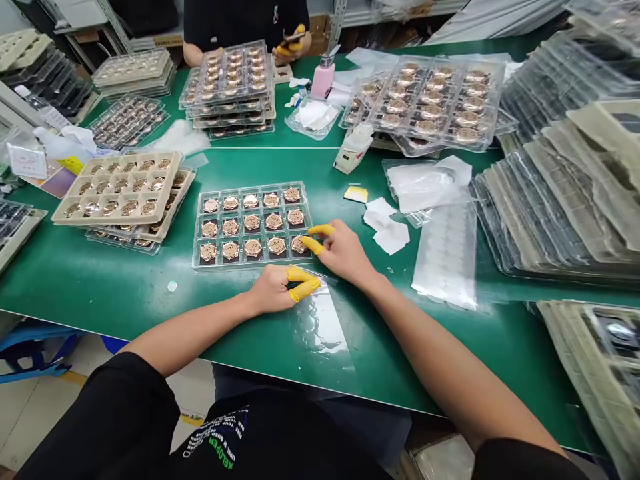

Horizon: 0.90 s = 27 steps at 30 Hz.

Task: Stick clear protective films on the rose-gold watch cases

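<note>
A clear plastic tray (pixel 253 265) lies before me, its compartments holding rose-gold watch cases (pixel 253 222). My right hand (pixel 345 252) reaches over the tray's right edge, with yellow finger cots on thumb and index finger. Those two fingertips close at the rim of the watch case (pixel 299 245) in the front right compartment. Below the tray, my left hand (pixel 277 288) pinches with its yellow-covered thumb and index finger; a thin dark thing shows between them, too small to name. Under and beside that hand lies a clear plastic film sheet (pixel 323 327).
Cream trays of watch cases (pixel 120 190) stand at left, more clear trays (pixel 227 73) at the back. Tall tray stacks (pixel 560 193) line the right. White paper scraps (pixel 390 233), a plastic sleeve (pixel 445 257) and a pink bottle (pixel 323 79) lie about. A co-worker (pixel 245 27) sits opposite.
</note>
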### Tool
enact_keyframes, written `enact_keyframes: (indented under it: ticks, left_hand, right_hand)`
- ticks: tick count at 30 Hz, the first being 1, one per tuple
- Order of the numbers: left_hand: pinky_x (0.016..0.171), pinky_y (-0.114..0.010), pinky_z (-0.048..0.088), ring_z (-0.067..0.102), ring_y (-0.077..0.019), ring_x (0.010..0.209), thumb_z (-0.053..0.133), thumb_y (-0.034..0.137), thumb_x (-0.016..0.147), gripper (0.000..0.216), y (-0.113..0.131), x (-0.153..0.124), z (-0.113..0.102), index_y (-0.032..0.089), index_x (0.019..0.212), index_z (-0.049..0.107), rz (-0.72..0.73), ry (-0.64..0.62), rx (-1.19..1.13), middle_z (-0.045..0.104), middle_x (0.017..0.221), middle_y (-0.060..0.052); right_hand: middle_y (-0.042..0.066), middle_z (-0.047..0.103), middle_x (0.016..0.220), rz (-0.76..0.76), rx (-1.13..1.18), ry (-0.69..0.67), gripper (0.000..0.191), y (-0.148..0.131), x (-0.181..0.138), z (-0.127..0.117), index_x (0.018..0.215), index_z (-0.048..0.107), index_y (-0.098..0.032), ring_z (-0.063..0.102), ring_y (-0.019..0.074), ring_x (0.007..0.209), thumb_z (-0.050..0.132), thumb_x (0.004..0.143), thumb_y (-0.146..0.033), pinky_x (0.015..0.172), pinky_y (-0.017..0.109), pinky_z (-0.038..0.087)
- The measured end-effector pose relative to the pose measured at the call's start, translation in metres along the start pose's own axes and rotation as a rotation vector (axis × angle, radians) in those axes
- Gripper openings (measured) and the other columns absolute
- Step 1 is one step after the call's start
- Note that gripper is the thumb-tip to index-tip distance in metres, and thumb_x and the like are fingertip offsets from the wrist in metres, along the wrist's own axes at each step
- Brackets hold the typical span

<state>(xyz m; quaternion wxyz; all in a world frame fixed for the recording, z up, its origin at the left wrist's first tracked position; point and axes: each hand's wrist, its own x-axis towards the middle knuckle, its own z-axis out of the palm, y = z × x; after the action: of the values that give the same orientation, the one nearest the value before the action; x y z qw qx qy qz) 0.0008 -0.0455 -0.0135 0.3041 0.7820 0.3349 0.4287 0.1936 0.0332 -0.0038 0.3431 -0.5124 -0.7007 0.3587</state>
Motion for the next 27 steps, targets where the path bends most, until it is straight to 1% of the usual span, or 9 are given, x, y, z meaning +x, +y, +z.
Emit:
enact_keyframes:
  ticks: [2, 4, 8, 12, 15, 17, 19, 23, 27]
  left_hand:
    - [0.076, -0.026, 0.066, 0.083, -0.0176, 0.083, 0.066, 0.031, 0.102, 0.022, 0.0, 0.0, 0.001, 0.018, 0.095, 0.082, 0.0, -0.009, 0.008, 0.086, 0.093, -0.006]
    - [0.077, -0.026, 0.066, 0.083, -0.0173, 0.083, 0.067, 0.03, 0.101, 0.02, 0.0, 0.001, 0.002, 0.017, 0.095, 0.082, 0.025, 0.014, -0.005, 0.086, 0.094, -0.006]
    - [0.076, -0.025, 0.065, 0.083, -0.0163, 0.082, 0.069, 0.027, 0.1, 0.017, 0.0, 0.002, 0.001, 0.017, 0.096, 0.083, 0.038, 0.042, -0.043, 0.086, 0.094, -0.006]
    - [0.075, -0.027, 0.065, 0.082, -0.0176, 0.08, 0.071, 0.032, 0.098, 0.019, 0.001, 0.002, -0.002, 0.018, 0.095, 0.084, -0.071, 0.013, -0.074, 0.086, 0.091, -0.006]
    - [0.076, -0.03, 0.066, 0.081, -0.019, 0.08, 0.072, 0.045, 0.097, 0.031, 0.002, 0.004, -0.001, 0.018, 0.09, 0.084, -0.297, 0.027, -0.238, 0.085, 0.089, -0.007]
    - [0.081, -0.033, 0.067, 0.081, -0.0201, 0.084, 0.076, 0.056, 0.092, 0.04, 0.0, 0.005, 0.001, 0.016, 0.092, 0.083, -0.484, 0.101, -0.407, 0.085, 0.092, -0.009]
    - [0.088, -0.037, 0.068, 0.082, -0.0222, 0.09, 0.087, 0.058, 0.081, 0.048, -0.002, 0.006, 0.003, 0.015, 0.103, 0.082, -0.587, 0.168, -0.534, 0.085, 0.1, -0.011]
    - [0.097, -0.041, 0.067, 0.082, -0.0239, 0.097, 0.1, 0.038, 0.063, 0.078, -0.004, 0.003, 0.004, 0.017, 0.133, 0.074, -0.547, 0.059, -0.509, 0.084, 0.11, -0.011]
    - [0.088, -0.035, 0.066, 0.079, -0.0205, 0.088, 0.095, 0.035, 0.069, 0.065, 0.001, -0.002, 0.001, 0.018, 0.129, 0.076, -0.482, 0.014, -0.243, 0.084, 0.102, -0.008]
  right_hand:
    - [0.013, 0.058, 0.115, -0.043, -0.424, -0.102, 0.028, -0.018, 0.005, 0.004, 0.11, 0.078, -0.014, 0.057, 0.0201, 0.075, 0.07, 0.095, -0.036, 0.077, 0.044, 0.05]
    - [0.019, 0.056, 0.128, -0.026, -0.685, -0.197, 0.028, -0.034, 0.005, 0.006, 0.114, 0.076, -0.011, 0.06, 0.0202, 0.071, 0.061, 0.099, -0.029, 0.07, 0.042, 0.048]
    - [0.018, 0.058, 0.127, 0.037, -0.691, -0.224, 0.023, -0.041, 0.001, 0.008, 0.115, 0.072, -0.012, 0.066, 0.0247, 0.08, 0.058, 0.098, -0.018, 0.072, 0.04, 0.048]
    - [0.009, 0.063, 0.114, -0.004, -0.327, -0.158, 0.016, -0.022, 0.004, 0.008, 0.106, 0.069, -0.019, 0.063, 0.0219, 0.088, 0.072, 0.092, -0.024, 0.083, 0.038, 0.049]
    - [0.002, 0.067, 0.096, -0.024, -0.045, -0.111, 0.017, -0.013, 0.004, 0.002, 0.103, 0.068, -0.023, 0.059, 0.0178, 0.079, 0.075, 0.092, -0.033, 0.081, 0.036, 0.049]
    - [0.0, 0.066, 0.087, 0.002, 0.169, -0.04, 0.026, -0.014, -0.003, -0.007, 0.106, 0.068, -0.025, 0.06, 0.0169, 0.077, 0.075, 0.092, -0.045, 0.078, 0.035, 0.05]
    - [-0.003, 0.064, 0.081, 0.056, 0.457, 0.005, 0.041, -0.02, -0.016, -0.017, 0.109, 0.066, -0.025, 0.06, 0.0152, 0.073, 0.082, 0.085, -0.055, 0.072, 0.032, 0.05]
    - [-0.008, 0.063, 0.07, 0.291, 0.727, -0.197, 0.066, -0.028, -0.045, -0.023, 0.114, 0.058, -0.026, 0.056, 0.0108, 0.058, 0.097, 0.067, -0.051, 0.053, 0.025, 0.04]
    - [-0.01, 0.065, 0.065, 0.456, 0.766, -0.285, 0.073, -0.027, -0.053, -0.013, 0.11, 0.054, -0.025, 0.057, 0.0105, 0.052, 0.102, 0.056, -0.04, 0.047, 0.022, 0.036]
